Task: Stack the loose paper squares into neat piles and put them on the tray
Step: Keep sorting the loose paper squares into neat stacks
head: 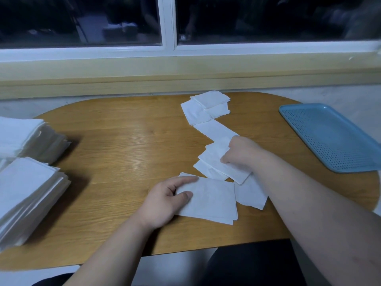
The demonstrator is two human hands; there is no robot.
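From the head view, we see our left hand [167,200] pinching a thin pile of white paper squares [210,201] flat on the rounded wooden desk [123,145], while our right hand [240,151] grips loose white paper squares [214,162] just beyond that pile. The blue perforated plastic tray [329,137] lies to the right, nearer our right hand

A desk [115,153] fills the middle of the frame, with a window sill [185,69] behind it across the top. At the left edge sit a far paper stack [26,137] and a near paper stack [26,193]. A tray [334,139] lies at the right edge. Between them, loose paper squares [214,129] trail from upper centre toward lower centre, where the right hand [241,151] grips some. Just below, the left hand [167,201] holds a small pile [214,201].
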